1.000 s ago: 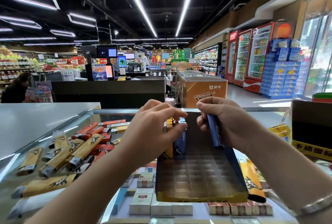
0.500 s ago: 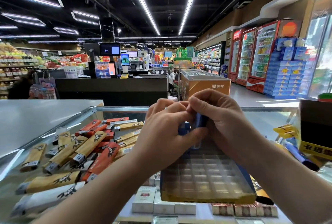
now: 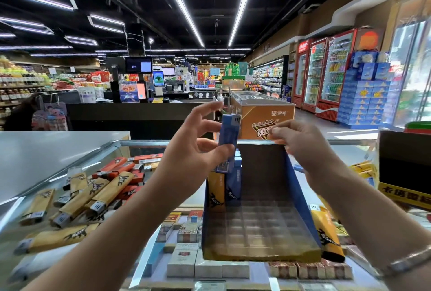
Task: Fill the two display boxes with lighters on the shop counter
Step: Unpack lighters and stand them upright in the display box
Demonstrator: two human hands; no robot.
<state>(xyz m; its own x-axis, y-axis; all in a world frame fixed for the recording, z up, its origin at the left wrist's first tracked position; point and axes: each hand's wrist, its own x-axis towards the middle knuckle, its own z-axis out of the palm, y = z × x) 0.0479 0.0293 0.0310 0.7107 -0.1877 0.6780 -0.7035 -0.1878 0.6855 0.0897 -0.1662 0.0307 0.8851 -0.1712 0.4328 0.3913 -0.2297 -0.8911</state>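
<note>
A blue-sided display box [image 3: 300, 199] with a clear grid tray stands on the glass counter before me. A yellow lighter [image 3: 215, 195] and several blue lighters [image 3: 234, 185] stand in its left slots. My left hand [image 3: 196, 150] pinches a blue lighter [image 3: 228, 132] upright above those slots, thumb against its lower body. My right hand [image 3: 300, 143] hovers just right of it, fingers curled, thumb and forefinger pinched together; I cannot tell if they hold anything. A heap of yellow and orange lighters [image 3: 93, 192] lies on the counter at left.
A yellow lighter [image 3: 326, 234] lies against the box's right side. A black and yellow carton [image 3: 405, 174] stands at far right. Cigarette packs [image 3: 193, 260] show under the glass. A grey counter top [image 3: 46, 157] runs along the left. A checkout desk and drink fridges stand beyond.
Both hands were pressed together low at the box's left slots. Now my left hand has lifted a blue lighter up above the box and my right hand has drawn away to the right.
</note>
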